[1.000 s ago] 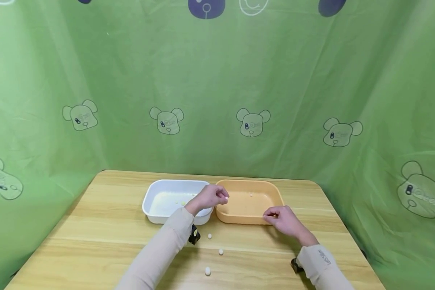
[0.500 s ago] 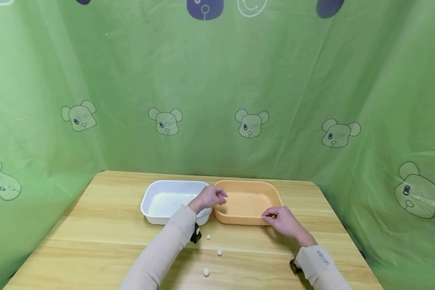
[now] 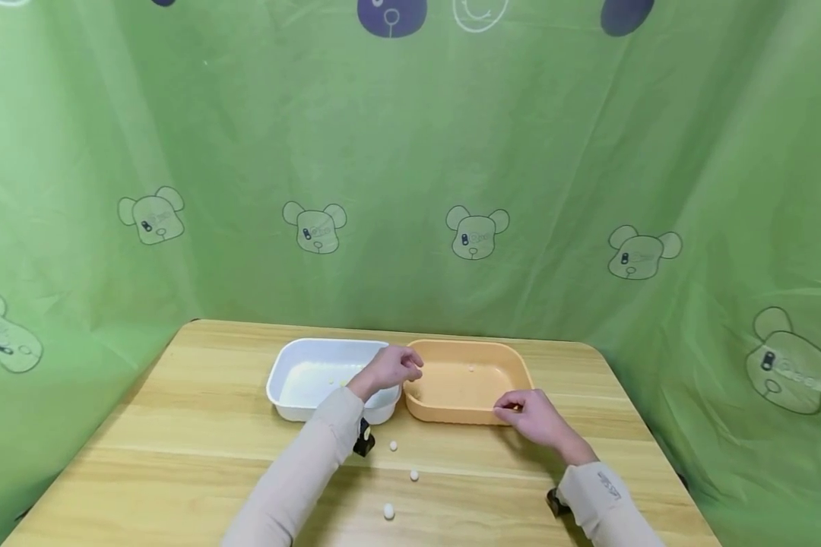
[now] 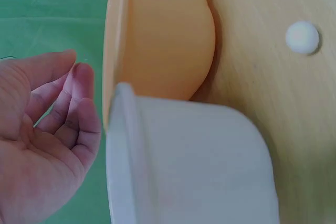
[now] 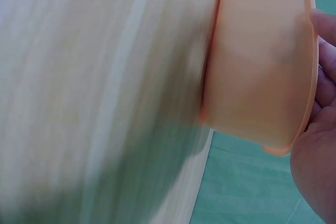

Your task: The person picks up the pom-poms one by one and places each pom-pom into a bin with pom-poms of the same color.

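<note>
Step in hand, by judgement: the handling of small pieces at two trays, apparently between one piece and the next. Left hand: raised where the trays meet, fingertips over the left end of the orange tray; fingers loosely bent, thumb close to the forefinger, no piece visible between them. Right hand: pinches the near right rim of the orange tray, thumb outside the wall, fingers within. Next move, by judgement: calls for the left hand to come down to a piece with a light fingertip pinch, the right steadying its tray. Containers, left to right: one white tray, rounded corners, upright on the wooden table, with a few small yellowish bits on its floor, its right part hidden by the left hand; one orange tray, upright just beside it, touching or nearly so, with one small white bit toward the far side. Loose, on the table nearer than the trays: three white balls, well apart, the nearest looking largest, the farthest just before the gap between the trays.
</note>
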A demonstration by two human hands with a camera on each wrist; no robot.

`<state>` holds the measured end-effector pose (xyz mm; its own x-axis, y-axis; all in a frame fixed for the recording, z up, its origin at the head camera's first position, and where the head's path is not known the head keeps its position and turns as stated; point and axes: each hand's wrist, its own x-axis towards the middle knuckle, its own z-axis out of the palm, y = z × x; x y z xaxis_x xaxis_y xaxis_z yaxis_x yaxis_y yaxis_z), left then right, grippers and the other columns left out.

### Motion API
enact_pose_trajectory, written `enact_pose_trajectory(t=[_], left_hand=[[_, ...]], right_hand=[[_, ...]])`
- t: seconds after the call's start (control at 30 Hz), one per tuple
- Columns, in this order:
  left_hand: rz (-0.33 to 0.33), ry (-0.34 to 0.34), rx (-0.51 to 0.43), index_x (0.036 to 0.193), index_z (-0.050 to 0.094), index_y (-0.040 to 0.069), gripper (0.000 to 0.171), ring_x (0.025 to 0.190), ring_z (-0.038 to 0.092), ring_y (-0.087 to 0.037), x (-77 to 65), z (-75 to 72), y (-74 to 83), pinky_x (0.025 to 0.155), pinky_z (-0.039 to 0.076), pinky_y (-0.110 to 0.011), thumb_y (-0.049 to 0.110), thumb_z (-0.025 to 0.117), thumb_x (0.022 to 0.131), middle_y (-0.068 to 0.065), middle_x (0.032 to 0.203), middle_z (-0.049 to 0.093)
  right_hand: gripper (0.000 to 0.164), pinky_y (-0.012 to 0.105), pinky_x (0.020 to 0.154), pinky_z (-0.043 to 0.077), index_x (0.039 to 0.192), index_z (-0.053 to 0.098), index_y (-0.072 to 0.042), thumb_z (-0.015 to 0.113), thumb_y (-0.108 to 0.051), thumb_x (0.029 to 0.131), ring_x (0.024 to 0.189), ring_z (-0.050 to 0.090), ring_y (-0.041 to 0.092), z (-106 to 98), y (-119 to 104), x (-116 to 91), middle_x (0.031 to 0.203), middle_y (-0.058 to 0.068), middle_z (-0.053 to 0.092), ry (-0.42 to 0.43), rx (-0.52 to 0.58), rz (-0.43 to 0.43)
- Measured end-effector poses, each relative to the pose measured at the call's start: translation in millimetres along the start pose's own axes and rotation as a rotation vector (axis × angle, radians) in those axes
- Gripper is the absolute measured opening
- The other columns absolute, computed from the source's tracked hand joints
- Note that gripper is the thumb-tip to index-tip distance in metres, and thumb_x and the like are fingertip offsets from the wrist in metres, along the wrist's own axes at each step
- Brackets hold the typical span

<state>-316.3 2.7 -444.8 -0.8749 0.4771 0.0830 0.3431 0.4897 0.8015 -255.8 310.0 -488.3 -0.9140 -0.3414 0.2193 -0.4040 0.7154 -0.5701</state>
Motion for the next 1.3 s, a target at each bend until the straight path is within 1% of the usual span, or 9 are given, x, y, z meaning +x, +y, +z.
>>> enact_pose_trajectory(t=[0.1, 0.23, 0.43, 0.57, 0.67, 0.8, 0.9, 1.03, 1.3], left_hand=[[0.024, 0.0, 0.01, 0.1, 0.066, -0.003, 0.019, 0.073, 0.057, -0.01, -6.2, -6.0, -3.5, 0.067, 0.047, -0.024, 0.007, 0.068, 0.083, 0.001, 0.079, 0.063], [0.055, -0.013, 0.014, 0.096, 0.067, 0.0, 0.014, 0.075, 0.057, -0.009, -20.7, -14.0, -4.5, 0.069, 0.048, -0.025, 0.006, 0.068, 0.084, 0.001, 0.08, 0.063], [0.068, -0.069, -0.021, 0.095, 0.067, 0.002, 0.01, 0.077, 0.06, -0.009, -49.8, -22.0, 0.0, 0.072, 0.049, -0.024, 0.003, 0.067, 0.086, -0.001, 0.083, 0.066], [0.096, -0.111, -0.028, 0.094, 0.068, 0.001, 0.01, 0.078, 0.061, -0.01, -66.1, -22.0, 1.9, 0.074, 0.049, -0.023, 0.002, 0.067, 0.085, -0.003, 0.085, 0.068], [0.136, -0.133, 0.015, 0.093, 0.069, 0.004, 0.009, 0.078, 0.062, -0.009, -75.9, -18.5, -0.4, 0.075, 0.049, -0.022, 0.002, 0.068, 0.085, -0.003, 0.085, 0.068], [0.149, -0.162, 0.048, 0.094, 0.069, 0.005, 0.011, 0.079, 0.062, -0.01, -87.6, -11.8, -6.7, 0.074, 0.049, -0.021, 0.0, 0.067, 0.084, -0.006, 0.088, 0.068], [0.138, -0.171, 0.06, 0.096, 0.069, 0.001, 0.013, 0.078, 0.062, -0.009, -93.8, -5.8, -11.5, 0.074, 0.049, -0.021, -0.001, 0.068, 0.083, -0.006, 0.087, 0.068], [0.12, -0.171, 0.101, 0.098, 0.068, -0.001, 0.017, 0.076, 0.061, -0.006, -98.3, 3.4, -19.4, 0.073, 0.048, -0.019, 0.003, 0.071, 0.082, 0.0, 0.084, 0.068], [0.079, -0.184, 0.155, 0.104, 0.068, 0.003, 0.021, 0.079, 0.06, -0.003, -100.6, 21.4, -29.2, 0.073, 0.048, -0.019, 0.006, 0.07, 0.083, -0.002, 0.094, 0.067]], right_hand=[[0.004, 0.027, 0.068, 0.048, 0.083, 0.072, -0.021, 0.07, -0.019, 0.086, 0.073, 0.057, 0.007, 0, -1, 0, 0.079, -0.013, 0.065, 0.01, -0.001, -0.005], [0.004, 0.027, 0.067, 0.048, 0.084, 0.072, -0.02, 0.07, -0.019, 0.086, 0.072, 0.057, 0.007, 1, -1, 0, 0.079, -0.012, 0.065, 0.015, -0.006, -0.015], [0.004, 0.027, 0.067, 0.048, 0.084, 0.072, -0.019, 0.07, -0.017, 0.086, 0.072, 0.058, 0.007, 2, 1, 1, 0.08, -0.01, 0.066, 0.028, 0.0, -0.022], [0.004, 0.027, 0.068, 0.049, 0.083, 0.072, -0.02, 0.07, -0.018, 0.086, 0.074, 0.059, 0.007, 3, 1, 1, 0.081, -0.01, 0.067, 0.03, 0.0, -0.012], [0.004, 0.027, 0.069, 0.049, 0.083, 0.072, -0.021, 0.07, -0.018, 0.086, 0.074, 0.059, 0.007, 2, 0, 1, 0.081, -0.012, 0.066, 0.023, -0.002, 0.004], [0.004, 0.028, 0.069, 0.048, 0.084, 0.072, -0.021, 0.07, -0.018, 0.085, 0.074, 0.058, 0.008, 3, -1, 0, 0.081, -0.012, 0.065, 0.013, -0.013, 0.012], [0.004, 0.028, 0.069, 0.048, 0.084, 0.072, -0.021, 0.07, -0.018, 0.086, 0.074, 0.058, 0.008, 3, 1, 0, 0.08, -0.012, 0.065, 0.013, -0.02, 0.014], [0.004, 0.028, 0.069, 0.048, 0.084, 0.072, -0.021, 0.07, -0.019, 0.086, 0.074, 0.058, 0.007, 3, 3, 0, 0.08, -0.012, 0.065, 0.015, -0.02, 0.013], [0.004, 0.028, 0.067, 0.048, 0.082, 0.072, -0.019, 0.07, -0.017, 0.086, 0.072, 0.057, 0.007, 4, 2, 0, 0.08, -0.01, 0.066, 0.038, -0.017, -0.006]])
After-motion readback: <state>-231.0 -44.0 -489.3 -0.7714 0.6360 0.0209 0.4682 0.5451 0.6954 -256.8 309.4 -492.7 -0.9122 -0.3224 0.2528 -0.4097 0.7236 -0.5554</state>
